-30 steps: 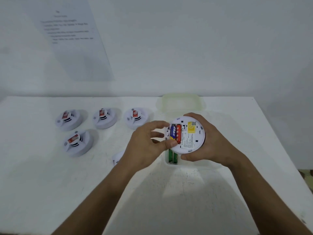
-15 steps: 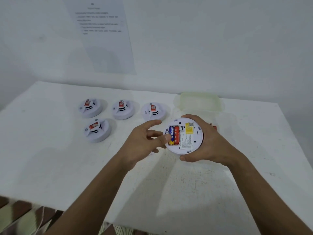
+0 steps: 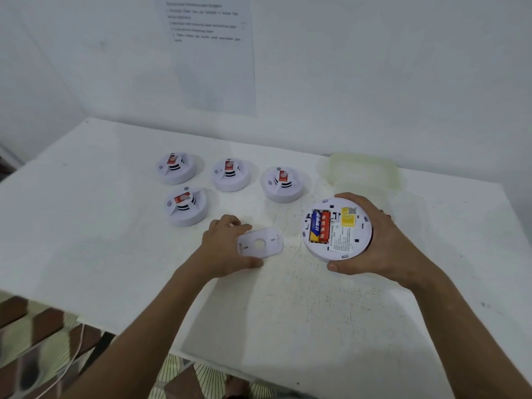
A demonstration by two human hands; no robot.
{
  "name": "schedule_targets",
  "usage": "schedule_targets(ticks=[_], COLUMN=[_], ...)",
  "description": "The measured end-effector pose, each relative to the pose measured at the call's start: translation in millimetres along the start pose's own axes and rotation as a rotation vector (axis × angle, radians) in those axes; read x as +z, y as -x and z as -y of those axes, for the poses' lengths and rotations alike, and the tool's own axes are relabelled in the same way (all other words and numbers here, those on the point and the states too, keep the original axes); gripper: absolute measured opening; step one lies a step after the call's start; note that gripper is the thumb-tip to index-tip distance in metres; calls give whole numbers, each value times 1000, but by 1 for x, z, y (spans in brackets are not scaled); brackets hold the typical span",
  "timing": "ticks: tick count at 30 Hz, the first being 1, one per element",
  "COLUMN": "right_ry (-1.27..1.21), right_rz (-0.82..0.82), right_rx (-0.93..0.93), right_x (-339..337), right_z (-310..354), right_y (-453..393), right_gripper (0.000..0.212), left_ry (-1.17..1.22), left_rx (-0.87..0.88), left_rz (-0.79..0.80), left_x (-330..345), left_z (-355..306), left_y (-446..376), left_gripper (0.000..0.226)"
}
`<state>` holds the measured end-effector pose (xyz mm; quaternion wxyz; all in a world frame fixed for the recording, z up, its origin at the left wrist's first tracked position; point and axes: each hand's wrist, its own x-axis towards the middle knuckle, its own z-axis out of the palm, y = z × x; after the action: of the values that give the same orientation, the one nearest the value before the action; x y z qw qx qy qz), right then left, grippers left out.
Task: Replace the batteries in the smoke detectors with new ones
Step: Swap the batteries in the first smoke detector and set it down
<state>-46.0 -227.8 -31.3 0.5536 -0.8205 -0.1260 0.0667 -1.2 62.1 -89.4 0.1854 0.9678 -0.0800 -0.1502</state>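
The right hand (image 3: 371,240) cups the upturned smoke detector (image 3: 336,228) from its right and near side, fingers curled round the rim, thumb under the near edge. It is tipped so the open battery bay faces the camera, probably to keep the cells in view and within reach. Two batteries (image 3: 319,226), one blue and yellow, one red, sit side by side in the bay at the left of the back face, with a yellow label to their right.

The left hand (image 3: 227,249) grips the white backplate (image 3: 259,243) just left of the detector, thumb along the near edge and fingers behind; whether it rests on the table (image 3: 115,240) or is just off it I cannot tell. My guess is the plate is being brought over to close the back.

Half a second ago the left fingertips were pressed at the batteries in the bay and no plate was in that hand; now it is off the detector and holding the plate.

Further out, four more detectors (image 3: 185,207) sit face up at the far left, and a pale plastic lid (image 3: 362,168) lies beyond the right hand
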Motion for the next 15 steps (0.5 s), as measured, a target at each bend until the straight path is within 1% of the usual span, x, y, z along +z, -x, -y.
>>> schedule_targets(ticks=[2,4,5,7,9,11,12,15], right_ry=[8,-5,-11,-7,-11,-22,-28,-47], right_rz=[6,11,11,3,-9,-21,-30,-68], right_rx=[5,13,18,24,33,44,49,55], right_x=[5,11,14,22,31,39,43,55], right_z=[2,5,6,8,9,10,11,13], right_y=[1,1,1,0,0,0,0,-1], right_gripper=[100,99,99,100,99,99,99,100], left_ry=[15,41,33,-54,-120,-50,18,187], left_rx=[51,86,104,179,247,258,263,315], left_rz=[-8,-16,-31,-84,-99,-100,-151,-444], left_x=[-1,-1,-1,-1,-2,-9,-15,-42], left_z=[4,9,10,12,15,19,21,22], left_y=[-2,-3,-3,-1,1,6,9,15], left_gripper=[57,49,47,53,58,56,56,53])
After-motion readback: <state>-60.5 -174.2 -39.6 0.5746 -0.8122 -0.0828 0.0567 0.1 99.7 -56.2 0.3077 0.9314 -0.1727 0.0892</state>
